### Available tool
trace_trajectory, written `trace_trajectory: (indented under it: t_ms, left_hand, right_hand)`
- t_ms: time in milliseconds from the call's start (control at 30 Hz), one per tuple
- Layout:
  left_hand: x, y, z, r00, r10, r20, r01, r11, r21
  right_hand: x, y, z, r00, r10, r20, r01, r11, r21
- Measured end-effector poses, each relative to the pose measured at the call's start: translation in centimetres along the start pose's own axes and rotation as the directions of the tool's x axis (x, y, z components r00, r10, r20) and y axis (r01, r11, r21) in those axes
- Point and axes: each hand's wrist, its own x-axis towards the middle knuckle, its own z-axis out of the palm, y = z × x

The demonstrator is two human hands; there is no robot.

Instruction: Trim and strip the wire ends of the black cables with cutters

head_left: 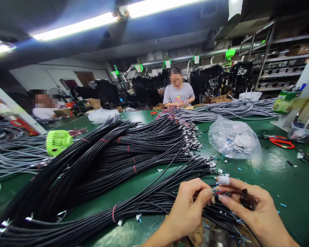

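My left hand (189,206) is closed in a pinch around the stripped end of a black cable. Thin coloured wires (216,189), blue, yellow and red among them, stick out between its fingertips. From the other side my right hand (260,209) grips these wires between thumb and fingers, with white tape (223,180) wrapped on one finger. Something dark (248,199) rests inside the right hand; I cannot make out what it is. Under and beside both hands runs a bundle of black cables (141,202), tied with a red band (114,213).
Larger black cable bundles (92,168) cover the left of the green table (273,171). To the right lie a clear plastic bag (234,139) of scraps and red-handled scissors (282,141). Grey cables (229,109) stretch behind. A person (179,92) sits opposite; a green fan (58,143) stands left.
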Motion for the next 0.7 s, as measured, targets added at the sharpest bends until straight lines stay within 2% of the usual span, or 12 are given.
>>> trace_trajectory:
  t_ms: [300,367,467,567,700]
  left_hand:
    - [0.13,0.62,-0.26,0.998,0.016,0.056,-0.019,0.999,0.043]
    - [0.08,0.74,-0.3,0.996,0.036,0.082,-0.044,0.995,0.094]
    - [-0.05,0.65,-0.25,0.996,0.078,0.048,-0.086,0.974,0.209]
    - [-0.2,0.4,-0.18,0.982,0.184,0.033,-0.186,0.951,0.247]
    - [-0.25,0.33,-0.23,0.919,0.35,0.182,-0.39,0.876,0.283]
  right_hand:
    - [-0.03,0.37,0.34,0.999,-0.036,-0.04,0.035,0.999,-0.012]
    - [-0.03,0.31,0.29,1.0,-0.021,-0.021,0.022,1.0,0.01]
    - [-0.13,0.2,0.29,1.0,-0.014,-0.012,0.014,0.999,0.039]
    - [-0.28,0.2,0.51,0.999,0.006,-0.049,-0.002,0.997,0.08]
    - [-0.46,0.23,0.84,1.0,0.0,-0.018,0.002,0.994,0.106]
